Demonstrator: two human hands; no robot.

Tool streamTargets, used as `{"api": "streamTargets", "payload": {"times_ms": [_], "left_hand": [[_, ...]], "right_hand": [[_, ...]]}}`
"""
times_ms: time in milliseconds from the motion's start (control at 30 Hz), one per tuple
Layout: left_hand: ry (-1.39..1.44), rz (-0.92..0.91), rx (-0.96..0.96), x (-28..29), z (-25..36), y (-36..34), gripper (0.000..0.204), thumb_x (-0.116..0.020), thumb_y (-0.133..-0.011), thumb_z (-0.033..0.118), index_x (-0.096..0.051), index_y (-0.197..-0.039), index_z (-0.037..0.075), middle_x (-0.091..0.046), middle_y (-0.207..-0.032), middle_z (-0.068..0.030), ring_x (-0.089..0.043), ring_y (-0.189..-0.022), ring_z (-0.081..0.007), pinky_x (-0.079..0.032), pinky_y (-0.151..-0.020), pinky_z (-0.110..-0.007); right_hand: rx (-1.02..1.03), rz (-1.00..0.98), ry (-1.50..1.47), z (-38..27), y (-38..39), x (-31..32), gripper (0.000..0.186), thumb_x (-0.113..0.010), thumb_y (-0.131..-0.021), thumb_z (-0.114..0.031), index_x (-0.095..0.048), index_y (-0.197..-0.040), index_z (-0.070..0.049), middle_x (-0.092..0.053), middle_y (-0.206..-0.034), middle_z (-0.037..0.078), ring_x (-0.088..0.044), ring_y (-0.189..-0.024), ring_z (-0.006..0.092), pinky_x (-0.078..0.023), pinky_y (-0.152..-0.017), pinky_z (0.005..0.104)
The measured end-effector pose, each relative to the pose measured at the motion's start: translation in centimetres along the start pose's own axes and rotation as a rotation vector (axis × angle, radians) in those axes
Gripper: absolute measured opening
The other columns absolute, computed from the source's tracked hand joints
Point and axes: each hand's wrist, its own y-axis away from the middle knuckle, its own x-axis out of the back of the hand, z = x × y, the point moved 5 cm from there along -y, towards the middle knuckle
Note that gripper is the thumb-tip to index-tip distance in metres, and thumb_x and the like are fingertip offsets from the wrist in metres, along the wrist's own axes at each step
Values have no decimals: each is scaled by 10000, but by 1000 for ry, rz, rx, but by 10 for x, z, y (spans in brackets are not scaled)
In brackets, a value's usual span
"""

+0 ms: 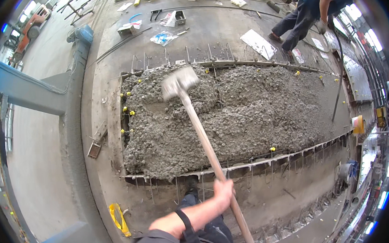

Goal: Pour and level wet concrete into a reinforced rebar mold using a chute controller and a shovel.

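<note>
Left hand (223,192) wrapped tight round the wooden handle (204,136) of a rake/hoe tool, approx mid-shaft. Right hand not in view. Metal head (179,82) blurred, sits over wet concrete (247,114) at the far-left part of the steel form (233,167). Concrete looks heavy, stiff, lumpy w/ gravel; the long handle probably wants a second hold lower down for leverage. Another worker (312,12) bends at far side.
</note>
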Motion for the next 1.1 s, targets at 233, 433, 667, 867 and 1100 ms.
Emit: {"api": "streamTargets", "payload": {"times_ms": [233, 433, 667, 867, 1100], "left_hand": [[-411, 265, -421, 51, 101, -149, 285, -564, -755, 140, -412, -940, -16, -557, -661, -138, -564, -487, -232, -458, -442, -373], [-636, 314, -216, 62, -33, -38, 379, -545, -750, 218, -364, -1005, 4, -588, -933, -256, -580, -882, -404, -454, -778, -464], [-660, 355, -174, 63, -148, 53, 363, -544, -732, 206, -366, -975, 3, -578, -913, -262, -584, -841, -404, -458, -763, -460], [14, -268, 190, 21, -241, 133, 291, -588, -726, 94, -390, -907, -18, -536, -704, -129, -584, -528, -232, -490, -458, -373], [-8, -112, 238, 9, -282, 63, 282, -680, -741, 184, -471, -758, -5, -514, -594, -70, -543, -496, -182, -446, -432, -343]], "right_hand": [[104, -31, -146, -252, 45, 25, 387, -652, -717, -281, -608, -960, 17, -631, -823, 205, -622, -783, 299, -475, -666, 374], [60, -45, -247, -56, 41, -42, 348, -675, -723, -261, -622, -919, 22, -632, -771, 157, -609, -736, 228, -472, -647, 354], [38, -55, -147, 95, 81, -50, 240, -602, -786, -215, -627, -866, 10, -625, -715, 145, -606, -682, 252, -471, -649, 388], [-25, 605, 394, 192, 123, 15, 217, -526, -789, -211, -609, -807, -12, -605, -755, 208, -586, -764, 374, -446, -661, 455], [-76, 475, 612, 303, 179, -15, 305, -516, -814, -353, -619, -762, -71, -612, -696, 156, -596, -657, 341, -451, -575, 447]]}}
